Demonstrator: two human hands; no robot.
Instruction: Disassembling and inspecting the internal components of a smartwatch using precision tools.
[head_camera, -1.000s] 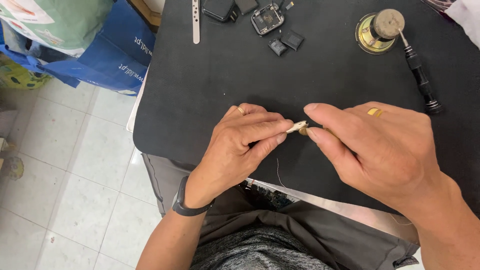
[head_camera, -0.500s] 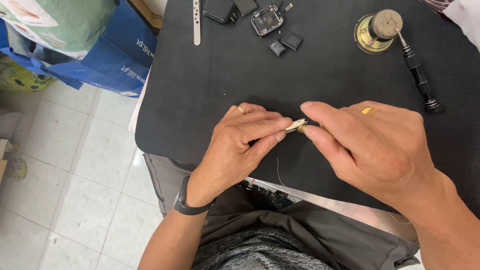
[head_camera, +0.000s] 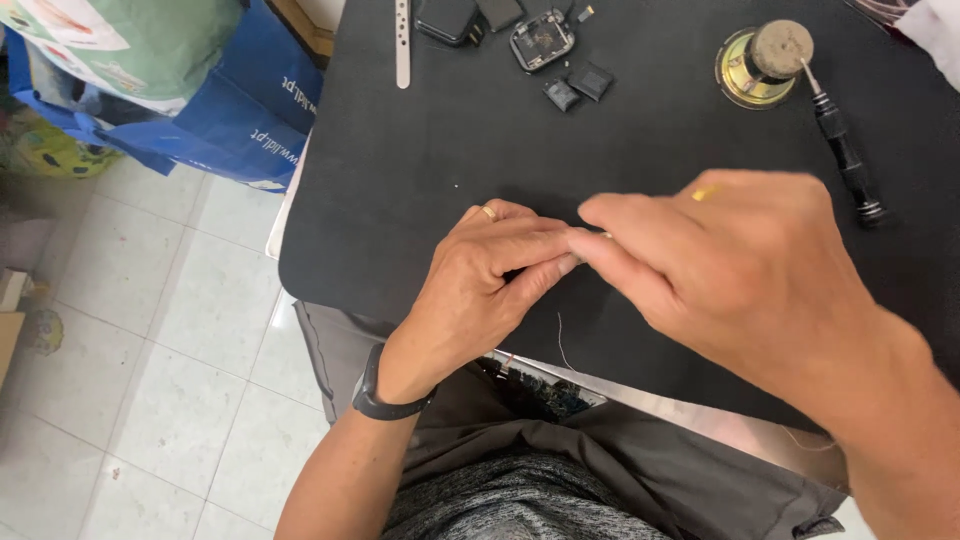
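You sit at a big black mat (head_camera: 420, 180) on the table, and your right hand (head_camera: 740, 280) and left hand (head_camera: 490, 290) meet near its near edge. Both pinch shut on one tiny pale piece (head_camera: 603, 236); only a speck shows between your fingertips, so I cannot tell how much work on it is left. Far right stands a round brass cup (head_camera: 740, 75) with a grey lump on top. A black screwdriver (head_camera: 845, 160) lies beside it. Far off lie an opened small gadget (head_camera: 540, 40) and a thin metal strip (head_camera: 402, 40)
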